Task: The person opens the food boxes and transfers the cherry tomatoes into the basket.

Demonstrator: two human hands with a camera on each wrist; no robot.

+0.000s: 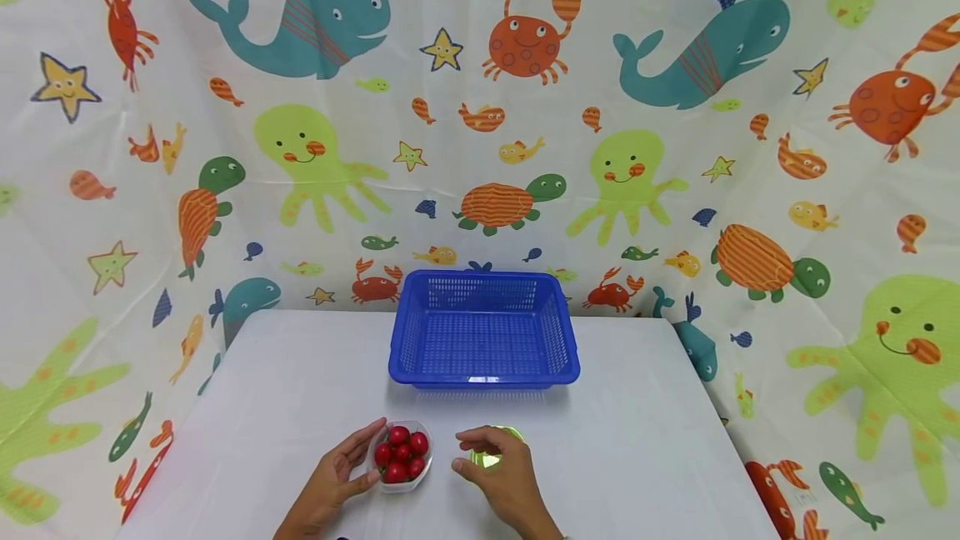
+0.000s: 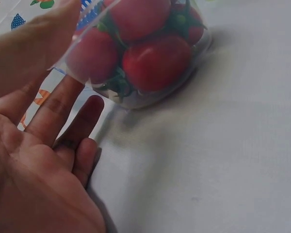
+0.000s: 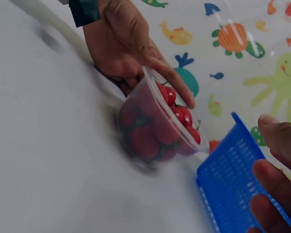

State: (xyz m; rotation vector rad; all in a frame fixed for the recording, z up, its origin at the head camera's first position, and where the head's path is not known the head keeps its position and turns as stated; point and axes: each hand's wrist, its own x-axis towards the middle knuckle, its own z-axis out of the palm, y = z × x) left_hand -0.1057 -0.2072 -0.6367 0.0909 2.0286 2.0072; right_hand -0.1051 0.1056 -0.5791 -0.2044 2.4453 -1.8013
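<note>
Near the front edge of the desk (image 1: 645,440), the left hand (image 1: 333,482) cups a clear tub of cherry tomatoes (image 1: 401,455) with straight fingers, the right hand (image 1: 504,477) curls over a green lid (image 1: 491,458), and a bump could spill the tomatoes.

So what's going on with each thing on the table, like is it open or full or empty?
Clear tub: lid off, upright on the table, full of red tomatoes.
Blue basket: empty, upright, at the back of the table.
Green round thing: under the right hand, too hidden to tell what it is.
Left hand: fingers straight, cupping the tub's side.
Right hand: fingers curled over the green thing.
</note>
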